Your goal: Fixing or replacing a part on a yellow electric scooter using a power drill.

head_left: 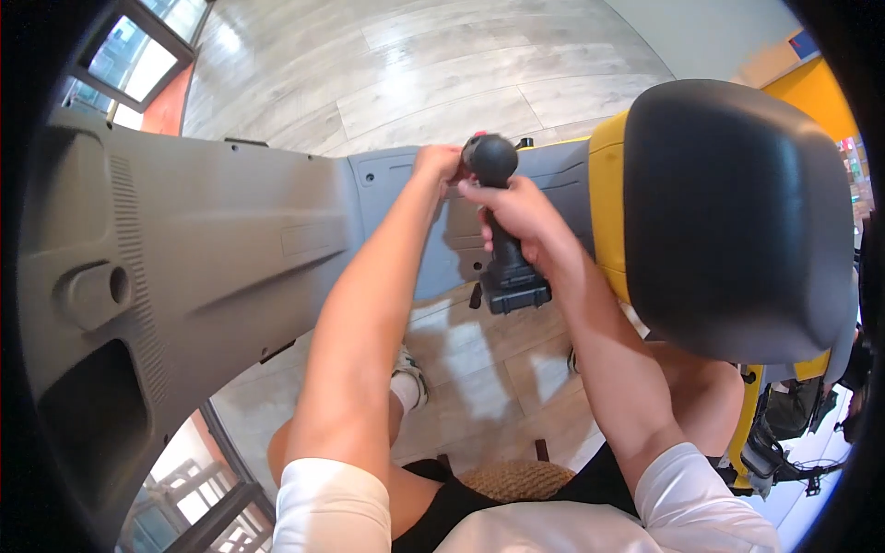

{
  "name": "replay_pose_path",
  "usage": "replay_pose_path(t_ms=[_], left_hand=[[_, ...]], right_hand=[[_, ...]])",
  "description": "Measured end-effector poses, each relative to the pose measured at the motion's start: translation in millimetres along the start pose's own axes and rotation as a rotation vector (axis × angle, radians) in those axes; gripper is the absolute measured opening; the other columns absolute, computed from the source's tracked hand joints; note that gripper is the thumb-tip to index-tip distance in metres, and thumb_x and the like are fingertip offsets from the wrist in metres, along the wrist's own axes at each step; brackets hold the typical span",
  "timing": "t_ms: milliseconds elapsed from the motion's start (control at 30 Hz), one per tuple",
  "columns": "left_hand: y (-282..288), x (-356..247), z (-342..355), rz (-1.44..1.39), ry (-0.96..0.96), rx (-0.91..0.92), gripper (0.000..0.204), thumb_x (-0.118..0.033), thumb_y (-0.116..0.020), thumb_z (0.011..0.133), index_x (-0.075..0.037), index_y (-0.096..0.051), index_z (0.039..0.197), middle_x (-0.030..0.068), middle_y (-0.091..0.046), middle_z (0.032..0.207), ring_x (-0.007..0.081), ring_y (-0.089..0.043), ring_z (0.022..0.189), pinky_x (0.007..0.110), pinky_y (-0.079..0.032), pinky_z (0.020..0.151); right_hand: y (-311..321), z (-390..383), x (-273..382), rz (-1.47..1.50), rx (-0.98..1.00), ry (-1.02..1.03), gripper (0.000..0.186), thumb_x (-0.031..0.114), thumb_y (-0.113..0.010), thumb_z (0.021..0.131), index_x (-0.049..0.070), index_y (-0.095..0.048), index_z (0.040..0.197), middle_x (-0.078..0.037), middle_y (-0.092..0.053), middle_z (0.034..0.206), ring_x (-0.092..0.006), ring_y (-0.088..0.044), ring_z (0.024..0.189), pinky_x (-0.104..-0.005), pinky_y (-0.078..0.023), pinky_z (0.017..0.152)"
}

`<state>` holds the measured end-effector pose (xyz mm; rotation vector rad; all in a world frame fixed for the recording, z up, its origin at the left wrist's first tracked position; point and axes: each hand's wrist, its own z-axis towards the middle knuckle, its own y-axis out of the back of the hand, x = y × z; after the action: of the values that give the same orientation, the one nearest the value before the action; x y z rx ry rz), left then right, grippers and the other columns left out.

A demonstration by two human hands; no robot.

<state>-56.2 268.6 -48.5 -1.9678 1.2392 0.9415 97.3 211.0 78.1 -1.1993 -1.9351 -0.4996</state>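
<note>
My right hand [525, 217] grips the handle of a black cordless power screwdriver [502, 230], its rounded head pointing away from me toward a long grey plastic panel [212, 249]. My left hand [438, 164] rests on the upper edge of that panel, right beside the tool's head. The panel stretches from the far left to the middle of the view and has ribbed strips, a round boss and cut-outs. The tool's tip is hidden behind its head.
A large seat with a black padded cushion [737, 212] and a yellow shell [608, 212] stands at the right, close to my right arm. Light wood-look flooring [442, 64] lies beyond. My knees and a white shoe [410, 373] are below the panel.
</note>
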Motion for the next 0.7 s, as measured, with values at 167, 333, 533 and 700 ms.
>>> replay_pose_path(t_ms=[167, 333, 533, 700], left_hand=[[3.9, -14.6, 29.8, 0.761, -0.108, -0.061, 0.015, -0.008, -0.067, 0.08, -0.007, -0.069, 0.065, 0.0049, -0.061, 0.059, 0.0138, -0.051, 0.047, 0.033, -0.041, 0.042], [2.5, -5.7, 30.1, 0.585, -0.016, 0.002, 0.019, -0.01, -0.063, 0.085, -0.006, -0.071, 0.068, 0.0051, -0.063, 0.06, 0.0113, -0.052, 0.047, 0.029, -0.041, 0.042], [5.0, 2.2, 30.7, 0.388, 0.057, 0.079, 0.019, -0.01, -0.066, 0.082, -0.001, -0.069, 0.065, 0.0052, -0.064, 0.061, 0.0115, -0.053, 0.048, 0.028, -0.041, 0.043], [8.8, -3.5, 27.2, 0.722, -0.132, 0.094, 0.016, -0.007, -0.068, 0.079, -0.001, -0.069, 0.064, 0.0082, -0.065, 0.062, 0.0141, -0.056, 0.049, 0.028, -0.042, 0.043]], right_hand=[[2.2, 14.7, 3.1, 0.144, -0.005, -0.009, 0.03, 0.03, -0.07, 0.087, 0.003, -0.059, 0.088, -0.003, -0.051, 0.065, -0.0123, -0.052, 0.05, -0.0296, -0.047, 0.043], [19.7, 30.0, -3.4, 0.415, 0.058, -0.084, 0.034, 0.038, -0.065, 0.09, 0.005, -0.057, 0.088, -0.002, -0.052, 0.066, -0.0109, -0.052, 0.051, -0.0291, -0.049, 0.043], [8.7, 20.4, 2.0, 0.386, 0.086, -0.09, 0.038, 0.042, -0.064, 0.09, 0.005, -0.056, 0.089, -0.002, -0.052, 0.066, -0.0113, -0.053, 0.052, -0.0286, -0.051, 0.045], [4.0, 17.2, 0.0, 0.287, 0.062, -0.041, 0.043, 0.045, -0.064, 0.09, 0.003, -0.053, 0.089, -0.001, -0.052, 0.064, -0.0089, -0.051, 0.049, -0.026, -0.048, 0.046]])
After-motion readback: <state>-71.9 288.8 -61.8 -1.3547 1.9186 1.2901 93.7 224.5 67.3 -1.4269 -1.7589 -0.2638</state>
